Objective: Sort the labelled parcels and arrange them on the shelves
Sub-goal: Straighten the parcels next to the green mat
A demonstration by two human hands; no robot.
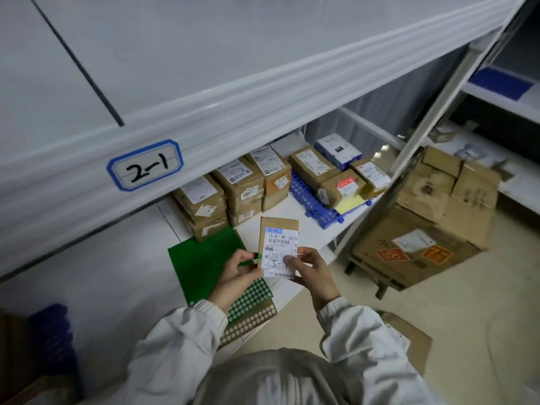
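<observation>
Both hands grip one small brown parcel above the shelf's near edge: left hand pinches its left side, right hand curls round the right. Beyond, the lower shelf carries stacked boxes on the left and a blue tray with more parcels on the right; bare white board lies between. The 2-1 label sits on the shelf above.
</observation>
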